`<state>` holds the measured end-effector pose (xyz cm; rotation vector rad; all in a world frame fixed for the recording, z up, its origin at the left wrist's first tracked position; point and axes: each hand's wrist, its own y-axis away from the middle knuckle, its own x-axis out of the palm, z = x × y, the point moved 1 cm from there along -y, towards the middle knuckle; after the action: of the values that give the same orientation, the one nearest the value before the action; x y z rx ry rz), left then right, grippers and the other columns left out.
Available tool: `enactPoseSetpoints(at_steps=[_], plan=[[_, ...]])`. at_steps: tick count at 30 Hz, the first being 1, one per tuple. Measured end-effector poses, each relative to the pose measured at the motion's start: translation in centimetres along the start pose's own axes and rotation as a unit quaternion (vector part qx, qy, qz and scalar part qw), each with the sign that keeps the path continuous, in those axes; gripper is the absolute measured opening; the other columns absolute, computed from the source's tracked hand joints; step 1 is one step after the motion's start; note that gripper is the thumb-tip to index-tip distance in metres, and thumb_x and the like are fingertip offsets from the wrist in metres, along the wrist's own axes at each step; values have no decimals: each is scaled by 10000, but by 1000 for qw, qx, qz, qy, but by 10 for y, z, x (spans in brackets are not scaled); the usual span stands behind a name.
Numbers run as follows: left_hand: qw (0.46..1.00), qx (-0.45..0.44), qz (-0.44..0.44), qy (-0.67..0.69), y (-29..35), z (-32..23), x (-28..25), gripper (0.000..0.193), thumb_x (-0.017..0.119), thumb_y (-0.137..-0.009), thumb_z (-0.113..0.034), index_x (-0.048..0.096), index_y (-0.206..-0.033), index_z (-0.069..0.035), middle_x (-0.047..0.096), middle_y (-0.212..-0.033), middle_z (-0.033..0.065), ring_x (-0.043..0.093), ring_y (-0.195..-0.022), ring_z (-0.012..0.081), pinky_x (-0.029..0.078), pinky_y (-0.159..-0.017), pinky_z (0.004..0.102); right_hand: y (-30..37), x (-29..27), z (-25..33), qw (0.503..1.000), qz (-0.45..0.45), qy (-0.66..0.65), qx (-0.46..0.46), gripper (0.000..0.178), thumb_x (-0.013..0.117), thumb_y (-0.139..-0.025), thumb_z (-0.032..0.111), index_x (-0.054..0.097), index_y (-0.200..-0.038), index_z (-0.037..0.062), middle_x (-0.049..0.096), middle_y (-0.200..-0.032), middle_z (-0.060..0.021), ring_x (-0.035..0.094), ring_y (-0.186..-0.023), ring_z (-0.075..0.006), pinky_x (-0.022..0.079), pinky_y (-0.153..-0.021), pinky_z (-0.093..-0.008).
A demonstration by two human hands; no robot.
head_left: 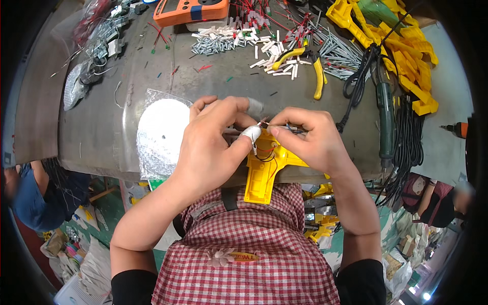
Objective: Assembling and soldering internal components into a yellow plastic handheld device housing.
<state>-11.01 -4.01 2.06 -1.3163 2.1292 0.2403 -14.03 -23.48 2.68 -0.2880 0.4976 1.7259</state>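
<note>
As the left grip (209, 138) pinches a cluster of thin wires (263, 123) between thumb and finger, the right grip (316, 136) closes thumb and forefinger on the same wires from the other side. White wrapping covers the left thumb (251, 133) and a left fingertip. Directly below the two hands, a yellow plastic housing (261, 180) reaches past the near edge of the desk (198, 76) toward a red-and-white checked apron (244, 269), with red and black leads curling over it. Just left of the hands lies a white disc (161, 129) in clear plastic. Beyond them are yellow-handled pliers (318, 79), white sleeves (274, 53), loose screws (217, 44) and an orange meter (191, 11). To the right, a green corded tool (385, 122) rests near piled yellow parts (406, 56). Other people appear at both sides, a blue garment (31, 201) visible at left.
</note>
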Motion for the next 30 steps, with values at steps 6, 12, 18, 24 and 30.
enactPoseSetpoints(at_steps=[6,12,18,24,30], plan=[[999,-32,16,11,0,0,2,288,660,-724,-36,576,-999,-21,644,-791,58,492,-1023,242,366,-959,380,3,4,5,998,-26,3,-58,153,654,-823,132,630,-874,-10,610,-689,-103,564,-588,-123,443,-539,-281],[998,42,-27,-36,0,-8,2,220,669,-704,-42,584,-905,-70,596,-712,38,605,-732,220,361,-954,455,1,7,16,995,-59,1,-81,132,645,-830,117,603,-858,-5,618,-725,-81,581,-676,-116,459,-607,-271],[994,9,-72,87,9,-6,16,362,668,-723,17,510,-1045,-38,635,-867,86,626,-806,273,474,-815,378,-1,10,5,993,-21,-114,-10,118,636,-835,102,609,-865,-9,596,-729,-44,527,-696,-59,447,-633,-251],[990,-27,-33,132,11,-7,13,431,607,-801,69,408,-1173,-22,635,-969,90,632,-885,133,524,-758,267,0,8,6,991,-9,-129,21,111,629,-844,98,611,-858,-11,602,-742,-10,521,-712,-48,445,-646,-236],[994,52,-71,60,10,-5,15,428,623,-767,66,479,-1151,-56,646,-915,86,642,-833,178,521,-739,302,-6,5,5,971,56,-213,91,119,595,-859,103,596,-903,-8,613,-764,-23,522,-714,-54,449,-648,-246]])
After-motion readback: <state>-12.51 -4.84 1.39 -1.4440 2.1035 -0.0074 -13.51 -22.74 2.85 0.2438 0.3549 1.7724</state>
